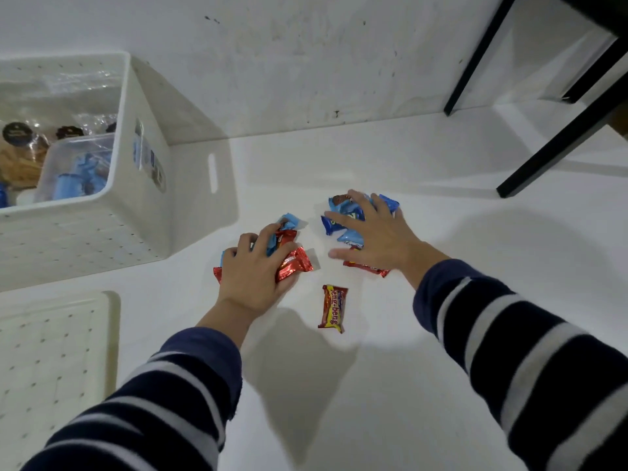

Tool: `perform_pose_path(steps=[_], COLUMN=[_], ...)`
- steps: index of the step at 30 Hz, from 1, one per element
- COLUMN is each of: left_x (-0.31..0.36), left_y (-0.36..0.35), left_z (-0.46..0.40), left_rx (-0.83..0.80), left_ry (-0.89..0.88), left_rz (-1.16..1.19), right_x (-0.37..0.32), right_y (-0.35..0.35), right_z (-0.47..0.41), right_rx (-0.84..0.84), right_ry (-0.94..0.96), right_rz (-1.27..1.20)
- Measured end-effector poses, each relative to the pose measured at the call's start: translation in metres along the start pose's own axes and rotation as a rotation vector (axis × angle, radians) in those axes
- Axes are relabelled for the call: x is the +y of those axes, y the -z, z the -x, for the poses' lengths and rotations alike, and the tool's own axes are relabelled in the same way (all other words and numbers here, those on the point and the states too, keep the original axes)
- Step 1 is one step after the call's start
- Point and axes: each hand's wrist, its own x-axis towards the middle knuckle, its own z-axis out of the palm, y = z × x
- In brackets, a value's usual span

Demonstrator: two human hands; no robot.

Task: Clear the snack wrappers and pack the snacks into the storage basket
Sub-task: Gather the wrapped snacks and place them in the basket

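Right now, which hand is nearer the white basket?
Left. The left hand rests on red and blue snacks just right of the white basket; the right hand lies farther right, spread over blue packets.

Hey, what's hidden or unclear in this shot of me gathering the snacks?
All in the head view:
- Snacks under the left hand: the fist covers how many.
- Blue packets: the right hand covers some, count unclear.
- Storage basket: left edge cuts off its contents.
- Perforated lid: cut off at left.
- Basket sticker: too small to read.
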Motion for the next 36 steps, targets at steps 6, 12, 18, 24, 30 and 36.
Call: perform_pose_path(steps=[6,12,18,24,30,36], left_x=[-0.003,-0.012,-0.006,0.006,0.039,0.059], left_y=[0.009,0.013,0.006,0.016,0.028,0.028], left_z=[0.003,0.027,0.046,0.046,0.046,0.052], left_rx=[-0.105,-0.073,0.045,0.048,0.000,0.045], left_ry=[-0.041,-0.006,0.134,0.128,0.184,0.272], left_rz=[0.041,-0.015,0.023,0.199,0.330,0.441], right_x=[-0.018,-0.034,-0.045,-0.054,-0.057,-0.052], right_y=[-0.024,-0.034,-0.036,-0.029,-0.014,-0.002], right_z=[0.022,0.028,0.038,0.040,0.045,0.050], right_rx=[0.239,0.432,0.504,0.402,0.297,0.162], right_ry=[-0.041,0.017,-0.004,-0.114,-0.206,-0.398], right_rz=[0.091,0.064,0.025,-0.054,-0.086,-0.208])
